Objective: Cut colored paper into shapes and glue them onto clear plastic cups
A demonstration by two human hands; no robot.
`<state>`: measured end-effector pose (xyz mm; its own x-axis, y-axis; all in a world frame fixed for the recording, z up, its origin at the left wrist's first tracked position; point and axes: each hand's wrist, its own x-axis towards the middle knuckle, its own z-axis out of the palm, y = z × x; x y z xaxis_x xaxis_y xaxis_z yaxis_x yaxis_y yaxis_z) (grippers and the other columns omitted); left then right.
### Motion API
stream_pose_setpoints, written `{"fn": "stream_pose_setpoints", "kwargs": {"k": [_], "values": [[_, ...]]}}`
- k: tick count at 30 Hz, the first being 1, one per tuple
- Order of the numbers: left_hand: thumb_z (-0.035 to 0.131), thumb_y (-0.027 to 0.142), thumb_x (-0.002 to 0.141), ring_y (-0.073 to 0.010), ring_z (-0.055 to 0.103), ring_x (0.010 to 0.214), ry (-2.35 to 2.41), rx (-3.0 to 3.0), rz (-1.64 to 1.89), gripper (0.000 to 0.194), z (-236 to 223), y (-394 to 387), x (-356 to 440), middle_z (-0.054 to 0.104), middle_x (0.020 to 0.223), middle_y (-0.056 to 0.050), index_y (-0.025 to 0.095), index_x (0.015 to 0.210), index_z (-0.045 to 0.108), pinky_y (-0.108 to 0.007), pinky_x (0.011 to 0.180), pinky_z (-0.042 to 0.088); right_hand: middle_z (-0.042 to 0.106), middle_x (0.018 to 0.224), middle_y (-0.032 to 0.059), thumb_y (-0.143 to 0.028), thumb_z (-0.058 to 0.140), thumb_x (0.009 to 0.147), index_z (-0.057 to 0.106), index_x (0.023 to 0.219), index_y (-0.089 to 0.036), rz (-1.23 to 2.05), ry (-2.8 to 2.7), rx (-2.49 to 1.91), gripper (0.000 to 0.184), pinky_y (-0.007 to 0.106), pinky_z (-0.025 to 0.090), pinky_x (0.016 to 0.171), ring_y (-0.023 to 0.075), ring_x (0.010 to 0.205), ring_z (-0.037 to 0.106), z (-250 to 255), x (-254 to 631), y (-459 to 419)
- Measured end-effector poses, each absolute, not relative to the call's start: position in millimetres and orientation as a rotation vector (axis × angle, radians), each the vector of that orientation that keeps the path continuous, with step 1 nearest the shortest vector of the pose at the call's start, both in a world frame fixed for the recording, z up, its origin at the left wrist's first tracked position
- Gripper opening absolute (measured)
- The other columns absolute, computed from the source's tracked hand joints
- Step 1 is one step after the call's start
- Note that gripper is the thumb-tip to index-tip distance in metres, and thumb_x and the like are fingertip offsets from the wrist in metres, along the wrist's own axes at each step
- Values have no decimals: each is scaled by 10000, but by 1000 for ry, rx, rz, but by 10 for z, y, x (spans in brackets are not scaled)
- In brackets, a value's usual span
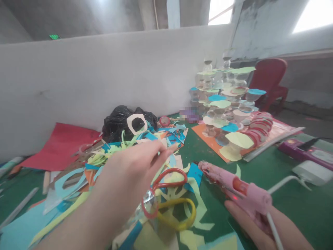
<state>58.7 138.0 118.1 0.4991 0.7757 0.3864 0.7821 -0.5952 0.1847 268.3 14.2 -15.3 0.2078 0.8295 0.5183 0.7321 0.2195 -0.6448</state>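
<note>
My left hand (pixel 130 170) reaches forward over a heap of coloured paper scraps (pixel 145 139), fingers stretched out and holding nothing. Just under its wrist lie scissors (pixel 169 198) with one red and one yellow handle loop. My right hand (pixel 262 225), at the bottom right, grips a pink hot glue gun (pixel 234 187) whose nozzle points left over the green table; a white cord runs from the gun's rear.
A stack of small glass cups topped with paper discs (pixel 223 100) stands on orange card at the back right. A black plastic bag (pixel 122 121) and a red sheet (pixel 59 144) lie against the white wall. A purple device (pixel 304 151), a white adapter (pixel 312 172) and a red chair (pixel 270 83) are on the right.
</note>
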Motion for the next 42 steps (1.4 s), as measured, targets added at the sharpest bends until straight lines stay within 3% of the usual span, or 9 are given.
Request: {"fn": "stream_pose_setpoints", "kwargs": {"k": [3,5,8,12,17,23,31,36,42], "values": [[468,429,948,-175,582,593,-1346,-2556,-530,322,1310,1689,731,616,614,-18,223,840,691,-236,561,348,795,883,-4,-359,531,894,656,1141,-310,187,-1573,-1583,282,165,573,473,215,674,764,-49,2742,215],[446,369,962,-205,626,651,-1334,-2488,-415,297,1355,1884,859,659,678,-50,200,948,690,-252,609,373,789,811,-32,-356,511,897,651,1074,-312,169,-1639,-1593,229,133,544,441,182,612,754,12,2779,260],[447,286,951,-227,629,604,-1328,-2431,-285,257,1365,2013,1080,644,639,-68,161,1020,661,-278,609,386,786,804,-2,-310,460,915,649,1067,-266,-83,-1751,-1602,247,156,564,476,179,624,754,12,2800,270],[493,248,918,-200,622,611,-1018,-2693,-279,175,1283,1863,1421,626,638,-40,204,982,650,-271,607,408,776,807,82,-257,449,919,650,1073,-166,-476,-1831,-1569,268,257,596,548,229,673,754,-137,2788,254],[568,304,872,-215,634,748,-826,-2829,-422,138,985,1699,1919,634,670,-49,230,930,669,-278,646,448,763,815,117,-192,406,920,648,1053,-121,-638,-1880,-1583,286,289,578,567,232,684,743,-211,2771,275],[649,279,801,-251,614,837,-440,-2776,-231,76,693,1522,2550,667,727,-72,253,842,708,-327,678,457,752,808,129,-148,343,962,599,1084,-81,-754,-1939,-1469,291,312,554,634,221,704,724,-295,2769,311],[675,136,783,-232,573,1114,244,-2693,246,159,698,1471,2874,757,941,2,282,776,738,-333,880,425,726,889,112,-165,315,976,542,1214,-119,-612,-1783,-1526,332,343,473,703,229,757,652,-510,2692,330],[695,158,784,-227,600,1021,282,-2693,123,127,555,1584,2902,753,853,-22,275,743,724,-333,829,420,682,770,63,-225,304,996,563,1152,-150,-503,-1752,-1523,312,331,429,674,213,664,602,-486,2680,343],[659,155,825,-232,604,1094,285,-2710,151,152,524,1580,2980,763,957,-11,274,805,751,-323,876,425,680,789,62,-249,293,1002,561,1170,-146,-473,-1752,-1535,333,322,409,662,208,661,584,-488,2687,330]]}}
